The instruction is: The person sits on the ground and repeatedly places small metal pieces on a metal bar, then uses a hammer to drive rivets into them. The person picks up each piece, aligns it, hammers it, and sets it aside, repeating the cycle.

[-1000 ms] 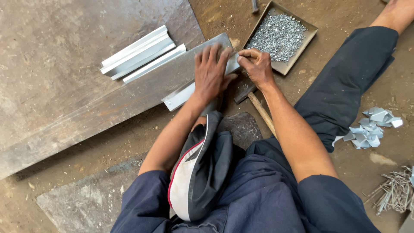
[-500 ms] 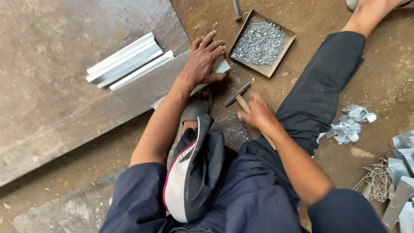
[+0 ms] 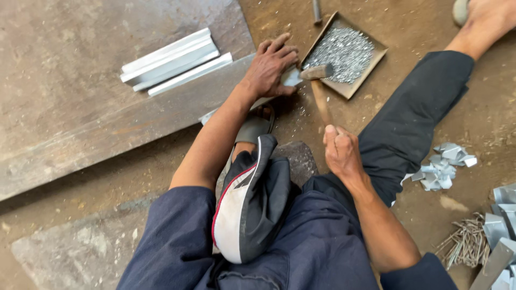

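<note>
Wooden-handled hammer [image 3: 320,91]: head over small pale metal strip [image 3: 292,78] at edge of long grey metal plate [image 3: 107,129]. R hand [image 3: 339,151] fisted round handle. L hand [image 3: 271,67] flat, fingers spread, pinning strip. Shallow rusty tray of small silvery nails [image 3: 344,53] just beyond. Pale metal channel pieces [image 3: 169,60] lie further left on plate.

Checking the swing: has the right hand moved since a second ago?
Yes. The right hand left the tray of nails, drew back toward the body, and grips the hammer.
</note>
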### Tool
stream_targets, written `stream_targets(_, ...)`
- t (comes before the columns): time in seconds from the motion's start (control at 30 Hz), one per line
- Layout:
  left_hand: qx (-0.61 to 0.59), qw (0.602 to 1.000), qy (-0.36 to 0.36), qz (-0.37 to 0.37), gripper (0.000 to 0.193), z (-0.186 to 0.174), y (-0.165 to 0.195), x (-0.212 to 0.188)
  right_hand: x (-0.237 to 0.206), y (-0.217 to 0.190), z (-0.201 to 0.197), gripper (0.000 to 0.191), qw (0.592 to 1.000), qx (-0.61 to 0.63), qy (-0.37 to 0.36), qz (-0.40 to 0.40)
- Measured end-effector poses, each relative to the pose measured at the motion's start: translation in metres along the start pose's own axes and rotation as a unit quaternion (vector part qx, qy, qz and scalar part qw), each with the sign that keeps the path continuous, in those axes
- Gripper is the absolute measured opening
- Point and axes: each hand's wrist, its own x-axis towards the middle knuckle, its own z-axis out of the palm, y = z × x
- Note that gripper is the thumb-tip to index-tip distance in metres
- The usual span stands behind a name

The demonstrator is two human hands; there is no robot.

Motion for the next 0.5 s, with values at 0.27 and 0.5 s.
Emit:
stream_targets(0.27, 0.014, 1.000, 0.008, -0.003, 0.070, -0.004, 0.000, 0.003, 0.007, -0.017, -0.002, 0.024, 0.997, -0.009, 0.034, -0.062)
stream_targets(0.5, 0.015, 1.000, -0.001, -0.006, 0.068, -0.002, 0.002, 0.002, 0.009, -0.017, 0.005, 0.026, 0.993, -0.064, 0.011, -0.101)
